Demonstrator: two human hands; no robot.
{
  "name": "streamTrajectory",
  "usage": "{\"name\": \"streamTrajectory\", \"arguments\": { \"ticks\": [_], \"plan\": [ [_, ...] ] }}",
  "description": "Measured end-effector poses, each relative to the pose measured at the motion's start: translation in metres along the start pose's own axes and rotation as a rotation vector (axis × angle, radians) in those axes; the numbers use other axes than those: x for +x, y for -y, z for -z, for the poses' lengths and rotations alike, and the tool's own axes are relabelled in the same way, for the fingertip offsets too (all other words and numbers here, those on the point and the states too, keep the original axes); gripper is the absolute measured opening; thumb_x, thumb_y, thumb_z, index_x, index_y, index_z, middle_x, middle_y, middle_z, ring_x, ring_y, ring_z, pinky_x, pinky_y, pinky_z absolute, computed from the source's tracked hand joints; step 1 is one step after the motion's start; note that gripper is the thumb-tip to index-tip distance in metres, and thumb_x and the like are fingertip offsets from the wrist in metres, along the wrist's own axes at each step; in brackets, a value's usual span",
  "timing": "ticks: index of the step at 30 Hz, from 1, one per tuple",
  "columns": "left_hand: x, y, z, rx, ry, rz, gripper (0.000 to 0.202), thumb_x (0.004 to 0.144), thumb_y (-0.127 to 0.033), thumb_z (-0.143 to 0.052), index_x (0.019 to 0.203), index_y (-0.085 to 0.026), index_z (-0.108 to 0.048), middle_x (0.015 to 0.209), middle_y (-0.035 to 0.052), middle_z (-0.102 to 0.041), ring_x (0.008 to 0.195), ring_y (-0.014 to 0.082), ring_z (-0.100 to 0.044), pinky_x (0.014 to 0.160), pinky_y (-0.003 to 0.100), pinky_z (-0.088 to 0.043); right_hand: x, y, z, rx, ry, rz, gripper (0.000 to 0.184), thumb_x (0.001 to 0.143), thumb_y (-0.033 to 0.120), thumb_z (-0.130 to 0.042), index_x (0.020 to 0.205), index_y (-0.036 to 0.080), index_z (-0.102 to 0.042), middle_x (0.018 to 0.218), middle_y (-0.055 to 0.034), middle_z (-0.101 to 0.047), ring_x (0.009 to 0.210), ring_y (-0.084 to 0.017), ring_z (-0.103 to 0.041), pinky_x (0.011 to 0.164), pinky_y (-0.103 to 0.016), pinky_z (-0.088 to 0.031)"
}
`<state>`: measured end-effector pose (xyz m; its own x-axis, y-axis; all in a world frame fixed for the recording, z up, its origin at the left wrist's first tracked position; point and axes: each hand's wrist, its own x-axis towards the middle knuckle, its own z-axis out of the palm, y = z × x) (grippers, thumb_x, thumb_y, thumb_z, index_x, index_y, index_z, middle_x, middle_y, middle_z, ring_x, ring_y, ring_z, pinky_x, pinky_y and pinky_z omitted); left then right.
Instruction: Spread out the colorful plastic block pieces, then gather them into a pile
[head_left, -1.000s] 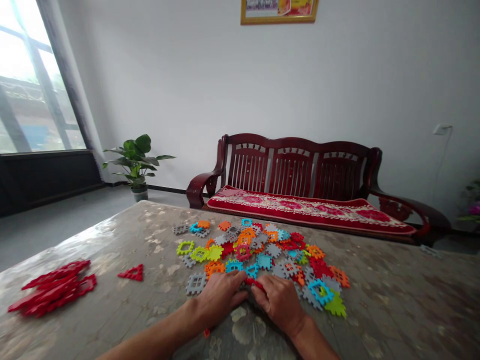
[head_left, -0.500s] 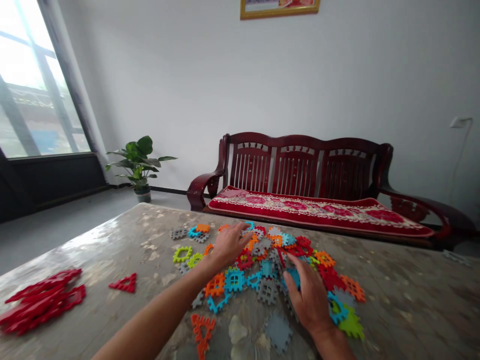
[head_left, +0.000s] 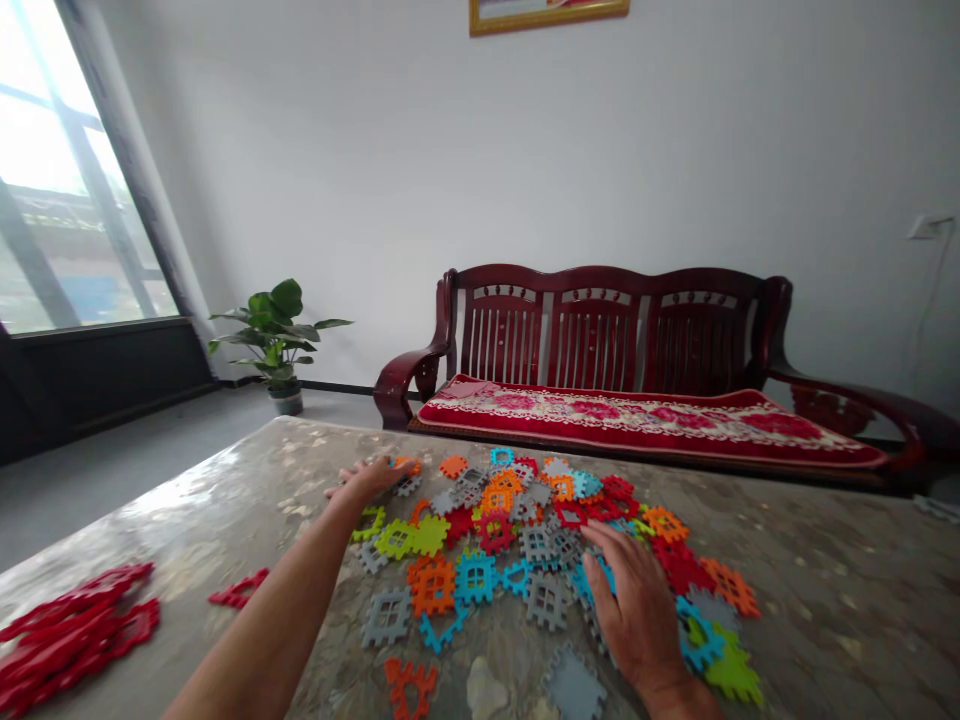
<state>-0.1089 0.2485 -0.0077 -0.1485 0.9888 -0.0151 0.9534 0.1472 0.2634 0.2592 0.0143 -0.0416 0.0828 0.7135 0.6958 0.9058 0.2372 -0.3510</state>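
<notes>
The pile of plastic pieces [head_left: 495, 530] lies crosswise, long axis left-right, on the surface [head_left: 840, 590], mostly between left hand [head_left: 364, 482], spread at far-left end, and right hand [head_left: 634, 605], thumb parted, nearer.

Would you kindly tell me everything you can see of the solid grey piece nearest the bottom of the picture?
The grey piece is flat, with toothed edges and a plain face showing no window-like opening; it looks like plastic. It lies flat on the patterned tabletop, turned askew, its near edge at the picture's bottom. It sits left of the right hand, which does not touch it, and looks apart from the other pieces.
</notes>
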Motion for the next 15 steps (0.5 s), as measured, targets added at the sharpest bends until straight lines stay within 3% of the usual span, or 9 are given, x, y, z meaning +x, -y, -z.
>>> {"name": "streamTrajectory", "arguments": {
  "ticks": [4, 8, 15],
  "plan": [
    [-0.012, -0.013, -0.004, 0.039, 0.020, 0.070, 0.077, 0.067, -0.071, -0.057, 0.129, -0.025, -0.058, 0.139, 0.0222, -0.052, 0.125, 0.0527, -0.045, 0.091, 0.068, -0.040, 0.000, 0.000, -0.001, 0.016, 0.007, -0.004, 0.030, 0.097, 0.038, -0.043, 0.113, 0.026, -0.066, 0.116, -0.0060, -0.069, 0.108, -0.023, -0.062, 0.097, -0.043, -0.047],
    [-0.028, -0.027, 0.001, 0.045, 0.033, 0.001, 0.067, 0.069, -0.062, -0.060, 0.126, -0.027, -0.060, 0.137, 0.0186, -0.054, 0.125, 0.0456, -0.047, 0.093, 0.060, -0.042, -0.001, -0.001, -0.004, 0.030, 0.000, -0.008, 0.030, 0.098, 0.035, -0.041, 0.108, 0.026, -0.068, 0.112, -0.0059, -0.071, 0.106, -0.022, -0.063, 0.096, -0.042, -0.048],
    [-0.056, -0.045, -0.003, 0.054, -0.041, -0.077, 0.058, 0.066, -0.054, -0.064, 0.115, -0.023, -0.061, 0.129, 0.0157, -0.060, 0.117, 0.0412, -0.052, 0.091, 0.059, -0.043, 0.000, -0.001, -0.005, 0.063, 0.001, -0.016, 0.031, 0.098, 0.031, -0.040, 0.104, 0.024, -0.069, 0.109, -0.0055, -0.072, 0.103, -0.021, -0.063, 0.094, -0.040, -0.049]
  ]
}}
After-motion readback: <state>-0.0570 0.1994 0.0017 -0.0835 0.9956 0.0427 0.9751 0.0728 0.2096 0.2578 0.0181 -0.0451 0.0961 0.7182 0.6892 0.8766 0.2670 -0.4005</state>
